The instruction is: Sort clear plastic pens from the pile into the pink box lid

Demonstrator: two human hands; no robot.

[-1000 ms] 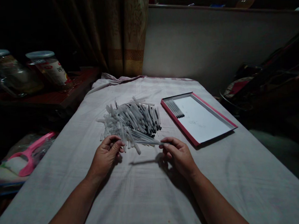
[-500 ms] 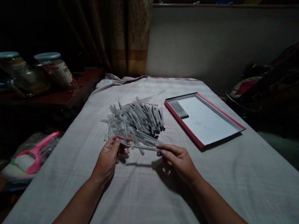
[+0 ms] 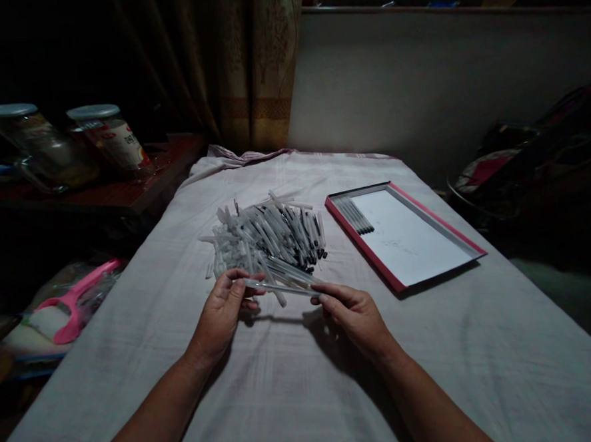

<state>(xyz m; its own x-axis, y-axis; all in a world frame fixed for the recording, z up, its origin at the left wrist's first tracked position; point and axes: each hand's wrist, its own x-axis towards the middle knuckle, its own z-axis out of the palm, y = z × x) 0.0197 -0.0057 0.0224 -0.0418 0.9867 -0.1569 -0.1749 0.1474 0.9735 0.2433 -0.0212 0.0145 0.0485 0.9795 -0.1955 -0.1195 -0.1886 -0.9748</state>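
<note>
A slim clear pen [image 3: 282,288] spans the space between my two hands, nearly level. My left hand [image 3: 229,298] pinches its left end between thumb and fingers; what lies right under the fingertips is partly hidden. My right hand [image 3: 348,311] grips the other end, thumb against forefinger. Just beyond the pen lies a heap of loose pen parts [image 3: 271,232], with translucent caps and clear barrels, some with black ends. To the right, a shallow box lid [image 3: 365,250] with red sides and a white inside holds a row of pens [image 3: 354,215] along its left end.
A pale checked cloth [image 3: 266,396] covers the work surface. On the left, a dark red side table [image 3: 148,186] bears a lidded jar [image 3: 115,142] and a glass jug [image 3: 54,156]. A pink-handled thing [image 3: 73,304] lies lower left. Behind are a curtain [image 3: 266,63] and a wall [image 3: 391,75].
My left hand has moved slightly right, towards my right hand. The gap between the piece in my left hand and the barrel has closed; they now look like one pen.
</note>
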